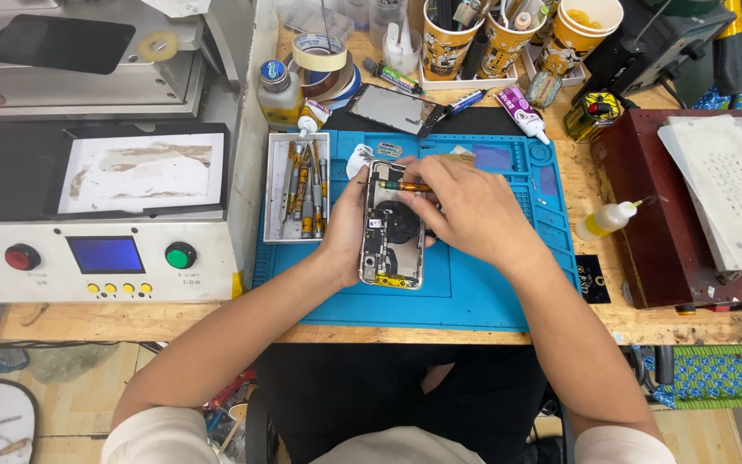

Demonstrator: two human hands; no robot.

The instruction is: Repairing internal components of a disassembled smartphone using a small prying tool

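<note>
Orange screwdriver point(403, 186) in right fingers point(429, 182), over phone point(392, 225).

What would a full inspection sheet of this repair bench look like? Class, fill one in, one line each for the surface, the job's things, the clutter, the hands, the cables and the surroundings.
Surface: blue work mat on a wooden bench.
Job's things: opened phone, insides showing, lying on the mat; screwdriver with its tip at the upper end of the phone.
Clutter: tray of screwdrivers, tape rolls, paper cups of tools, small glue bottle, loose phone screen.
Hands: left hand grips the phone's left edge; right hand holds the screwdriver.
Cables: dark cable running under the bench edge.
Surroundings: white machine with red and green buttons; red-brown box.
</note>
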